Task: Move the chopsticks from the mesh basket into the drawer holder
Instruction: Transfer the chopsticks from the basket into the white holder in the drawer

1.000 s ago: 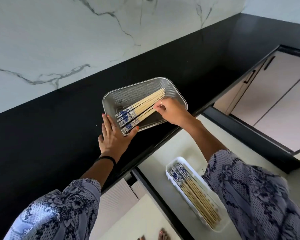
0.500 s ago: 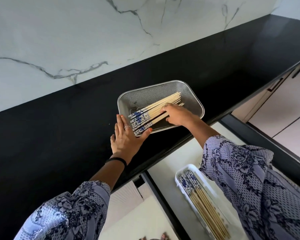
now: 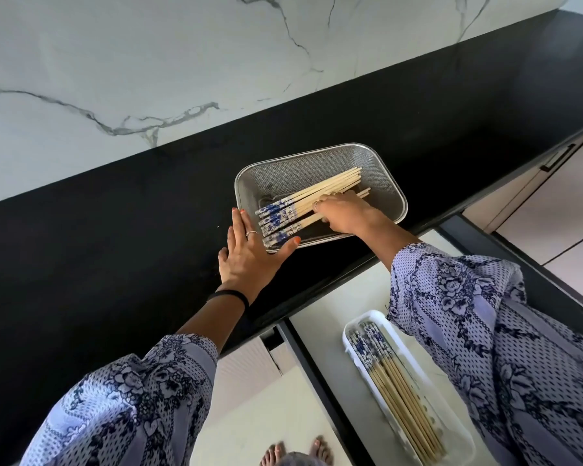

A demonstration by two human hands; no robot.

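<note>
Centre frame: right hand (image 3: 342,213) curled over chopsticks (image 3: 310,201) in mesh basket (image 3: 389,183), gathering a bunch, likely for lifting. Left hand (image 3: 249,255) flat, fingers straight, bracing basket's corner against sliding. Lower right: drawer holder (image 3: 350,334) partly filled already.

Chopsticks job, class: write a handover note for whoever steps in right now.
Left hand: flat on the counter, thumb against the mesh basket.
Right hand: inside the basket, fingers curled on the loose chopsticks.
Done: a batch already lies in the white holder in the open drawer.
Left: lift the basket's remaining chopsticks and lay them in the holder.
</note>
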